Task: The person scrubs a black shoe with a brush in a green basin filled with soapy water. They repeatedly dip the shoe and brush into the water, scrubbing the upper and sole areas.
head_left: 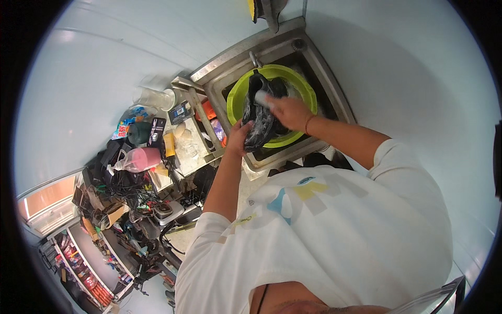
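Note:
My left hand [240,137] grips one end of a black shoe [257,121] streaked with white suds, tilted up over a lime-green basin [308,94]. In my right hand [291,112] is a whitish brush [263,98], smeared by motion, against the upper part of the shoe. Its bristles cannot be made out. Another dark item [280,89] lies in the basin behind the shoe, partly covered by it and by my right hand. The basin stands in a metal sink [334,83], in front of a faucet [254,58].
Left of the sink, a cluttered counter [188,152] carries a pink pump bottle [142,159], a clear plastic jar [154,98], a yellow box [169,144] and cables. Walls close in behind and to the right. Stocked shelves [83,261] stand at the far lower left.

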### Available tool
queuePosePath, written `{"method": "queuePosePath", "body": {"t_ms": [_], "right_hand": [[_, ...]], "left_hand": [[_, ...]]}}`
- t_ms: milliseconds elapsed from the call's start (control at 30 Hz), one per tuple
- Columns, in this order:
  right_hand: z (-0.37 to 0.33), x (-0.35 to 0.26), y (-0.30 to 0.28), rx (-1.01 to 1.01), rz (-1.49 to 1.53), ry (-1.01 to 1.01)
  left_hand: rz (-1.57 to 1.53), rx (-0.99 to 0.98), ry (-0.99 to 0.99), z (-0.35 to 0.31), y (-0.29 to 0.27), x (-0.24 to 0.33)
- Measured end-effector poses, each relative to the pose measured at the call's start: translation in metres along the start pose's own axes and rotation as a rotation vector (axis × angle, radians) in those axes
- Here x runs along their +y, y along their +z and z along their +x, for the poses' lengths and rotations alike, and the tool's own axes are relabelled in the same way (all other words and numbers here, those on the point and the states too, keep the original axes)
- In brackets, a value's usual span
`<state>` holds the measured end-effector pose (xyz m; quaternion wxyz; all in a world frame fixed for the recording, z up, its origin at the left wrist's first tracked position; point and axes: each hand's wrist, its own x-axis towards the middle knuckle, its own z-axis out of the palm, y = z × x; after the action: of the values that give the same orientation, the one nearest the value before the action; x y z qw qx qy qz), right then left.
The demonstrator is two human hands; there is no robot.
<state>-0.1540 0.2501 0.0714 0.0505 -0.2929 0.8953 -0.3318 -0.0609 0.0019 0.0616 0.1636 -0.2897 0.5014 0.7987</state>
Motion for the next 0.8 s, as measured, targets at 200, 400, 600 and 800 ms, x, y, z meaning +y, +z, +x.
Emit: {"method": "queuePosePath", "body": {"t_ms": [200,400,600,800], "right_hand": [[0.02,0.01,-0.012,-0.103,0.137,0.045],[0.026,0.0,-0.018,-0.145,0.086,0.171],[-0.001,-0.015,0.005,-0.155,0.232,0.089],[-0.011,-0.036,0.002,-0.314,0.315,0.079]], "left_hand": [[0.106,-0.008,0.074,-0.001,0.002,0.002],[0.229,0.075,0.221,0.005,0.005,-0.012],[0.365,0.106,0.232,0.009,0.0,-0.021],[0.473,0.184,0.261,-0.003,0.015,-0.01]]}}
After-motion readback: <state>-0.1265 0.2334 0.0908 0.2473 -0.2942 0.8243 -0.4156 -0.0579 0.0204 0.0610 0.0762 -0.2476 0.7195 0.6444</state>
